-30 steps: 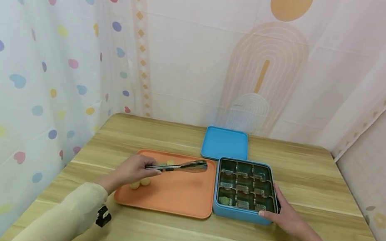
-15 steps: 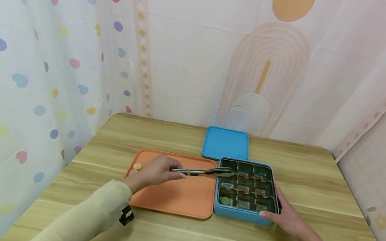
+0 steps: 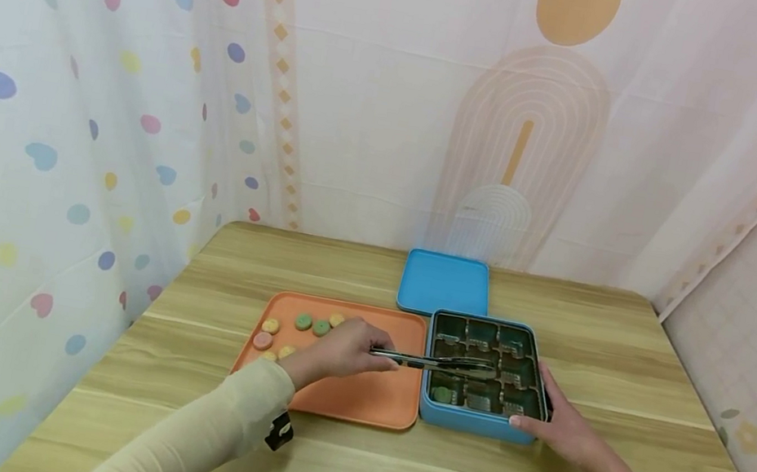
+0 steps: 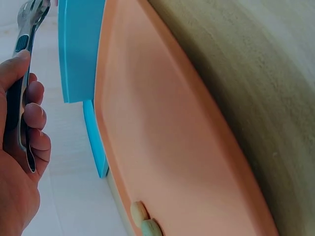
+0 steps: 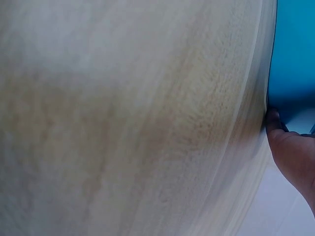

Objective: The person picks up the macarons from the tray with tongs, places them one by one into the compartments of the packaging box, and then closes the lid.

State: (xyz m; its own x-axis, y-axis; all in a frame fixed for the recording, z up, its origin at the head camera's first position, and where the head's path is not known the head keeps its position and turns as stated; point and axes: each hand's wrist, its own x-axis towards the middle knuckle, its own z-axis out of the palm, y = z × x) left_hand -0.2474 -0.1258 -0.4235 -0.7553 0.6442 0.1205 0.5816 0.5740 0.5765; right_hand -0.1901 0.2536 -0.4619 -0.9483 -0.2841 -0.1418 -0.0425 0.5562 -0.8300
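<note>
My left hand grips a pair of metal tongs with dark grip parts, pointing right. The tong tips hang over the middle of a blue box with a dark divided insert; whether they hold anything I cannot tell. A green macaron sits in the box's near-left compartment. At the box's near-right corner, my right hand holds on, thumb over the front rim and fingers along the right side. Under my left arm lies an orange tray with several macarons, including a pink one and green ones.
A flat blue lid lies behind the box on the wooden table. The tray's right edge runs right beside the box. Patterned curtains hang behind the table and along the left side.
My left hand has moved right with the tongs, from over the tray until their tips are above the box. Macarons once covered by it now show. The right hand has stayed at the box.
</note>
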